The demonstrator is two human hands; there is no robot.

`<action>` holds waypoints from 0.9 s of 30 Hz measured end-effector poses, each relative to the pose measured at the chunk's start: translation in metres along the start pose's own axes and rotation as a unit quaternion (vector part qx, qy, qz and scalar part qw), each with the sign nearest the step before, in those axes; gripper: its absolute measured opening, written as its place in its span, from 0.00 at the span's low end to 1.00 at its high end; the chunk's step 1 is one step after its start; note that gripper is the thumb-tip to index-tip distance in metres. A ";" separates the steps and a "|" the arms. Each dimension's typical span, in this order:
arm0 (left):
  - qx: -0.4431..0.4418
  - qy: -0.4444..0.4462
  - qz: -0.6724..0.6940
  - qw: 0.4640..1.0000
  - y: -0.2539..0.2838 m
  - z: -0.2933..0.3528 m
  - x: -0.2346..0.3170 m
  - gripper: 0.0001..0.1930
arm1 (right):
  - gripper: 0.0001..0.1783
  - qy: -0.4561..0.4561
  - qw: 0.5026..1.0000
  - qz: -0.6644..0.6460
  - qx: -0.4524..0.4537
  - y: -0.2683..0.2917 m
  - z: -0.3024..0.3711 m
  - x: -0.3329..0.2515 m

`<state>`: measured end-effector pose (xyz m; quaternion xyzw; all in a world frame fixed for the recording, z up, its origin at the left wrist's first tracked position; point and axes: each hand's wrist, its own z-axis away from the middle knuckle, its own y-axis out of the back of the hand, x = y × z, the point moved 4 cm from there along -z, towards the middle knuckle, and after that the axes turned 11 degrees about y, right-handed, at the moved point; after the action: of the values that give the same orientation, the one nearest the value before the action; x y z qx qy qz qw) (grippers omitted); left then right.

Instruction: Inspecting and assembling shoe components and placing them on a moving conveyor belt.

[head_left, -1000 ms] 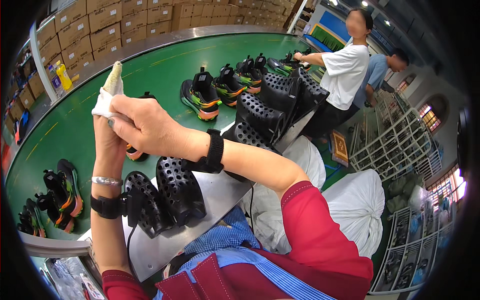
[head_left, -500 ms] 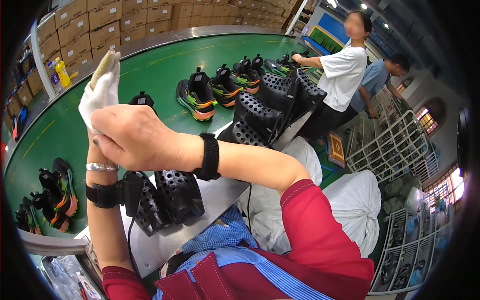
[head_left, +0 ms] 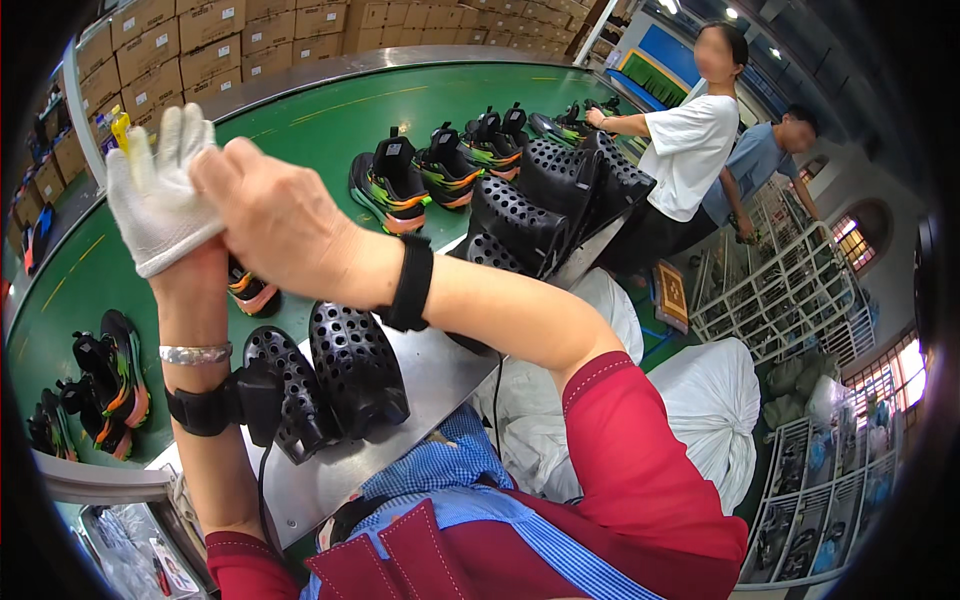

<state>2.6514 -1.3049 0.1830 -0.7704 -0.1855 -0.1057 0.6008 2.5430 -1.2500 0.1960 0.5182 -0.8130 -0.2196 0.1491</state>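
Note:
My left hand is raised at the upper left with its palm side up and its fingers apart. It wears a white work glove whose cuff ends at the wrist. Bare, my right hand reaches across and pinches the glove's edge. Below my hands, two black perforated boot-shaped forms, a wider one and a narrower one, stand on a metal plate. Behind my right hand, a black sneaker with an orange sole is partly hidden.
Black sneakers with bright soles line the green belt, with others at left. Several more black forms stand to the right. Two people work beyond them. White sacks and wire racks lie at right; cartons fill the back.
My left hand has turned from edge-on to showing its spread fingers and moved left. My right hand has shifted slightly up and right, still gripping the glove.

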 end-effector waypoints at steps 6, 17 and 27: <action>-0.018 -0.085 0.003 0.996 -0.019 0.011 0.000 0.25 | 0.07 -0.128 0.983 0.040 -0.128 -0.018 0.020 0.027; -0.012 -0.026 -0.484 0.875 0.014 -0.032 -0.010 0.15 | 0.10 -0.014 0.973 0.014 -0.229 0.004 0.020 -0.007; -0.062 -0.133 -0.884 0.443 0.000 -0.006 -0.013 0.20 | 0.10 -0.105 0.991 -0.037 -0.073 0.025 0.014 0.014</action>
<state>2.6397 -1.3129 0.1796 -0.2286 -0.8370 -0.4870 0.0998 2.5109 -1.2508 0.1975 0.5096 -0.7864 -0.3368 0.0919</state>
